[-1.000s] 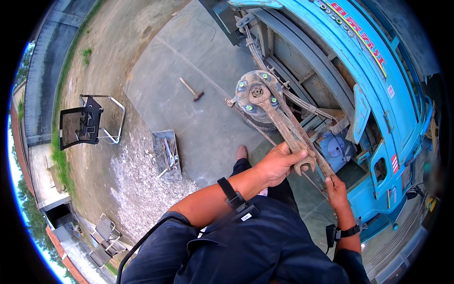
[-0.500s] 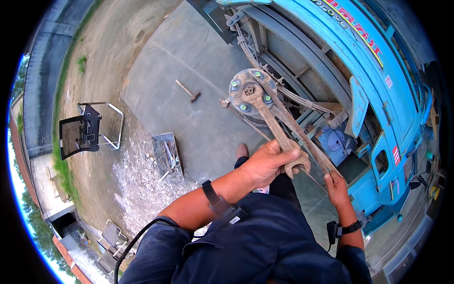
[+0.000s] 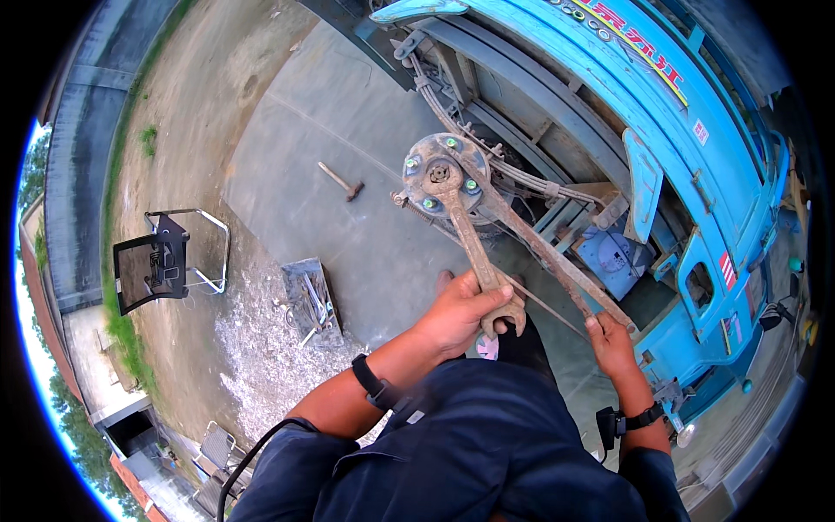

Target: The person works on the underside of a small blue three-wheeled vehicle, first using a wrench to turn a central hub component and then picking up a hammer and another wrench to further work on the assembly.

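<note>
My left hand (image 3: 457, 318) is closed around the lower shank of a big rusty wrench (image 3: 470, 244), just above its open jaw. The wrench's ring end sits over the centre of a round wheel hub (image 3: 416, 186) that has several green-tipped studs. A long rusty flat bar (image 3: 550, 257) runs from the hub's studs down to the right. Its near end is gripped by my right hand (image 3: 614, 344), fingers curled on its edge. How the bar's far end seats among the studs is partly hidden by the wrench.
A blue truck (image 3: 557, 52) with exposed leaf springs (image 3: 435, 97) fills the right side. On the concrete to the left lie a hammer (image 3: 341, 182) and a metal tool tray (image 3: 330, 337). Farther left is a tipped chair (image 3: 165, 265). A thin rod (image 3: 544, 303) slants behind the wrench.
My left hand has swung the wrench's lower end to the left, clockwise about the hub. The gap between wrench and bar has widened. The whole view has shifted slightly.
</note>
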`<action>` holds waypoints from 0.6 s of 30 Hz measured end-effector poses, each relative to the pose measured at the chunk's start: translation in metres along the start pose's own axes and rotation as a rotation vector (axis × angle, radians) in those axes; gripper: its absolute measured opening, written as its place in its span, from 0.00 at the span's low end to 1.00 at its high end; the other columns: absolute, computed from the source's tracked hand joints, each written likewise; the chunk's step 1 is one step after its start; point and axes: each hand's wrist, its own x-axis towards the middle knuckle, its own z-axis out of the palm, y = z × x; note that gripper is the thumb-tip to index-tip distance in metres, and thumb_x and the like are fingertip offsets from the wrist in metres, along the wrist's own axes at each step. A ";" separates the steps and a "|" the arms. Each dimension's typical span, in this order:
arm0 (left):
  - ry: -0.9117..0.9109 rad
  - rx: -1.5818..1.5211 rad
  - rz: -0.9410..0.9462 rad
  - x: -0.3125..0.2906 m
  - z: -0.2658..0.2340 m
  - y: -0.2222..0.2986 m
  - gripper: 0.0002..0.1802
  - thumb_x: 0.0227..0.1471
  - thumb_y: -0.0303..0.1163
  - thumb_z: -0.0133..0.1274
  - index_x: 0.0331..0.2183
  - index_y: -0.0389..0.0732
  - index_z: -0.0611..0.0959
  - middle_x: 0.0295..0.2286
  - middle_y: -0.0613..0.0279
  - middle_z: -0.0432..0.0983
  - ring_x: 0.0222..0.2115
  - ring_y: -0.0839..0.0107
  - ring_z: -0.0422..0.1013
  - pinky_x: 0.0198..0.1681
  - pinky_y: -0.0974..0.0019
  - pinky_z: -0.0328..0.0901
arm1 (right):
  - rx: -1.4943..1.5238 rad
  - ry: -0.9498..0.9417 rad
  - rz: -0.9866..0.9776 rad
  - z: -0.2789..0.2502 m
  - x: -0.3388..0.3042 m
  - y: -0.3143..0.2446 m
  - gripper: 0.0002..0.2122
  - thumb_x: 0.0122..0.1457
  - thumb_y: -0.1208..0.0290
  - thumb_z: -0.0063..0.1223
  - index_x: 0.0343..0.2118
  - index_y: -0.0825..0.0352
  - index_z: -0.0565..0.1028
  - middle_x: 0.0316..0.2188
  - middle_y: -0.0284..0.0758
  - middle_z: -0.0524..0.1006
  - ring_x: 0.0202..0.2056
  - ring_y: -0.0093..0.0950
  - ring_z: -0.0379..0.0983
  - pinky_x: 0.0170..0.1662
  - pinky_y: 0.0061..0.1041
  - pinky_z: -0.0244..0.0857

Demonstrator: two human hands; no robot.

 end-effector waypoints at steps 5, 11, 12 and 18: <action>-0.045 -0.030 -0.002 -0.005 -0.003 0.007 0.10 0.60 0.31 0.54 0.43 0.41 0.75 0.37 0.59 0.77 0.36 0.65 0.76 0.38 0.63 0.72 | -0.013 -0.006 0.021 0.001 -0.003 0.004 0.15 0.64 0.58 0.49 0.30 0.68 0.71 0.23 0.51 0.71 0.29 0.53 0.71 0.31 0.41 0.64; -0.097 -0.042 0.027 -0.002 -0.006 0.004 0.15 0.61 0.35 0.53 0.46 0.37 0.73 0.41 0.55 0.75 0.37 0.64 0.77 0.37 0.64 0.74 | -0.035 -0.022 0.035 -0.014 -0.005 -0.019 0.15 0.65 0.57 0.48 0.32 0.67 0.72 0.23 0.51 0.72 0.30 0.53 0.71 0.32 0.43 0.65; -0.100 -0.039 0.027 -0.003 -0.003 0.001 0.15 0.61 0.35 0.53 0.46 0.37 0.73 0.41 0.56 0.76 0.38 0.64 0.77 0.38 0.65 0.74 | -0.046 -0.017 0.040 -0.009 -0.003 -0.015 0.15 0.65 0.57 0.48 0.32 0.67 0.72 0.23 0.51 0.73 0.30 0.54 0.71 0.32 0.43 0.65; 0.059 0.218 0.229 0.000 -0.007 -0.002 0.11 0.63 0.33 0.49 0.43 0.37 0.74 0.33 0.59 0.79 0.30 0.70 0.75 0.33 0.69 0.71 | -0.067 -0.004 0.023 -0.002 0.001 -0.003 0.15 0.64 0.57 0.48 0.32 0.67 0.72 0.24 0.51 0.73 0.30 0.55 0.71 0.32 0.44 0.64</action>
